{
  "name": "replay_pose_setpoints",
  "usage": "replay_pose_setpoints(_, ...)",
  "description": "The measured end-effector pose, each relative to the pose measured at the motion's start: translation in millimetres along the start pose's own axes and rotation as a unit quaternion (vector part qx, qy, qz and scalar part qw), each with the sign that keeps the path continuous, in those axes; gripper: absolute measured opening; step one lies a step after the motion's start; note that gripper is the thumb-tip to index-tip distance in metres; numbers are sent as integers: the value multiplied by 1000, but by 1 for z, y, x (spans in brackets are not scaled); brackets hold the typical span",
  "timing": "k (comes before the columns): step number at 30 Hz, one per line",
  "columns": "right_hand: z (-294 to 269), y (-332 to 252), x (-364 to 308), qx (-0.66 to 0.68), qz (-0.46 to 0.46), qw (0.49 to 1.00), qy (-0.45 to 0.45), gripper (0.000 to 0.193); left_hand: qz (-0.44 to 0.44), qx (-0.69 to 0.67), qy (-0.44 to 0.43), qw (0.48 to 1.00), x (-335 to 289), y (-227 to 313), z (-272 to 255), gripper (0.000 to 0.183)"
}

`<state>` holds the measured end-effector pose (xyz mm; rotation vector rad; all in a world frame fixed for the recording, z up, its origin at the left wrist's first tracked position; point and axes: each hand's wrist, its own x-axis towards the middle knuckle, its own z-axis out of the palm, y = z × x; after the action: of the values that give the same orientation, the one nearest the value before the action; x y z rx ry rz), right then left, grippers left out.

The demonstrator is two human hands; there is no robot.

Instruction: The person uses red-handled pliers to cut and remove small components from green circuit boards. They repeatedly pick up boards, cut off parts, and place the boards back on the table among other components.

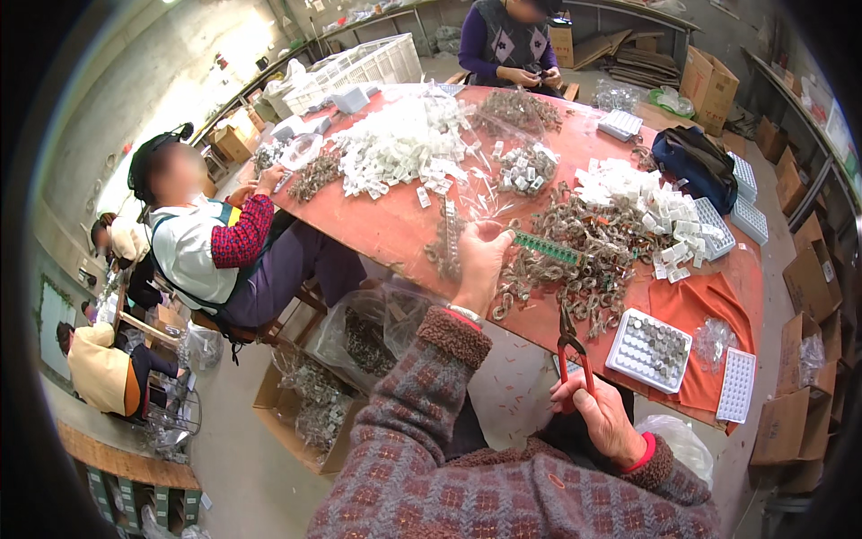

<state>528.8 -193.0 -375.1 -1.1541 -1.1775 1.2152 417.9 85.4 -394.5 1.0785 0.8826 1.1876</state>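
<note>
My left hand (483, 262) reaches over the table's near edge and pinches the left end of a green circuit-board strip (546, 247). The strip extends to the right above a heap of small brown coiled wire parts (588, 287). Nearer my body, my right hand (600, 420) is wrapped round the red handles of a pair of pliers (576, 350). Their dark jaws point up, away from me, beside the heap. To the right of the pliers lies a white tray (618, 355) with several round metallic pieces in its cells.
White plastic pieces (395, 144) are piled across the red-topped table (359, 220). A dark blue bag (696, 166) sits at the right. Co-workers sit at the left (193, 234) and the far side (507, 49). A cardboard box (287, 422) with bagged parts stands on the floor.
</note>
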Motion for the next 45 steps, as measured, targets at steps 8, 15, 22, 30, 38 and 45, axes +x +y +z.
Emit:
replay_pose_setpoints(8,-1,5,2,7,13,1000,-4,19,-113,-56,-69,990,-3,-1,-9,25)
replay_pose_setpoints(15,-14,-6,-1,-153,-84,985,16,27,-76,-85,-90,989,-10,-2,-8,12)
replay_pose_setpoints(22,-36,-27,0,-120,-83,988,56,31,-30,-71,-138,987,-16,-6,-3,6)
replay_pose_setpoints(30,-72,-54,14,-181,-70,972,134,47,-22,-141,-96,985,-5,-15,-6,5)
replay_pose_setpoints(38,-92,-80,53,-480,24,875,62,44,-68,-216,-67,972,2,-25,-10,6)
replay_pose_setpoints(45,-87,-75,80,-553,53,832,2,29,-77,-277,-79,955,5,-20,-13,6)
